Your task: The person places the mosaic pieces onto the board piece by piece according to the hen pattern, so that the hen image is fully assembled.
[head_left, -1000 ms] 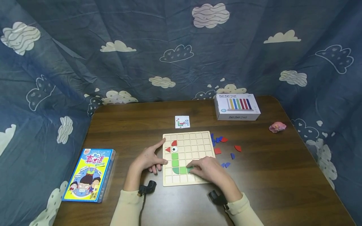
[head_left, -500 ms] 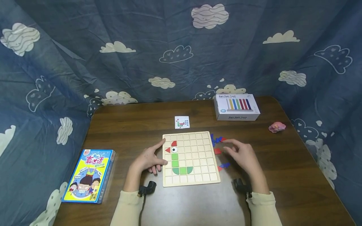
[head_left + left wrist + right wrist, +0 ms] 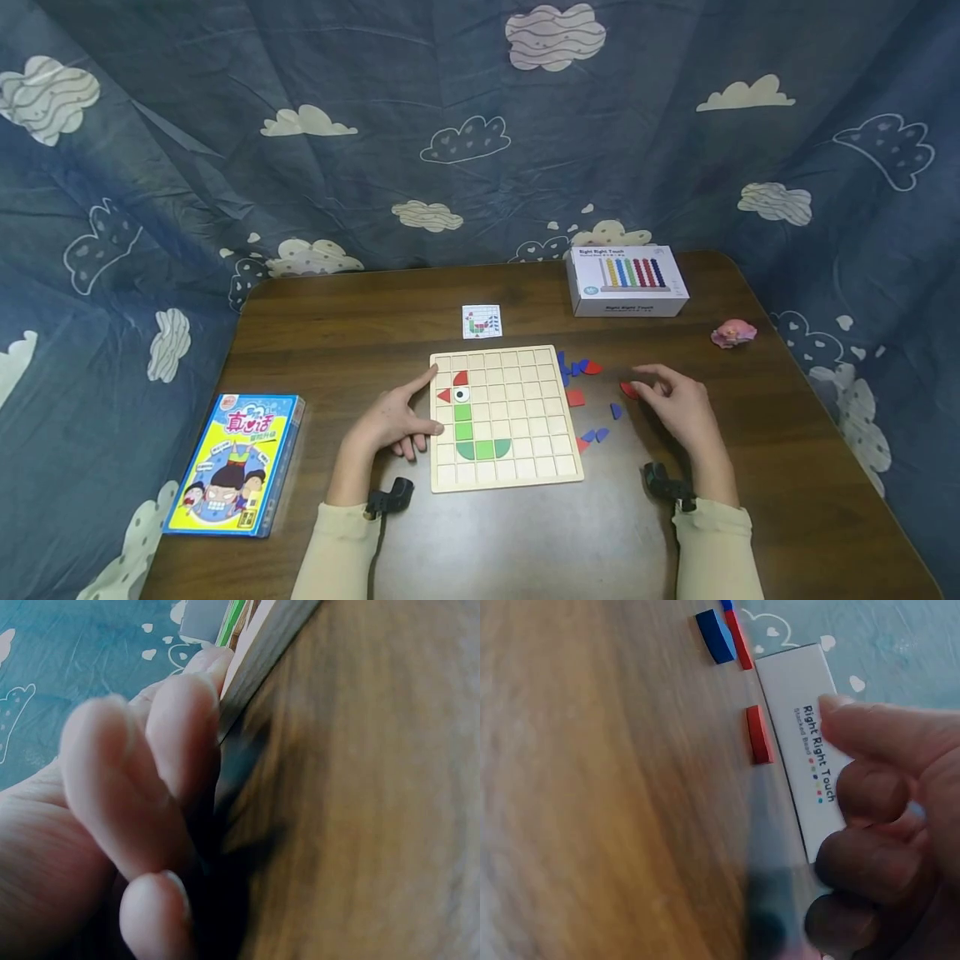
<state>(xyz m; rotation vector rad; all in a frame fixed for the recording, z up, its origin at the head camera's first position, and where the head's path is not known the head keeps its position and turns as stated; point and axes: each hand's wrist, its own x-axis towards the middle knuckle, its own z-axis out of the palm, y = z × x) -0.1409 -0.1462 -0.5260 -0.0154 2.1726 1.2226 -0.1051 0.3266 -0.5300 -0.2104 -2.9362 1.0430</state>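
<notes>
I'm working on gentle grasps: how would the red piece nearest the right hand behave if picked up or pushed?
The red piece, far smaller than the right hand, is probably light. Lying flat on the table, it would likely slide rather than roll. Its crisp edges suggest it's stiff.

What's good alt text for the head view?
A person's left hand touches the left edge of a square, pale wooden grid board bearing red, green and white pieces; their right hand is close to a small flat red piece on the brown wooden table.
</notes>
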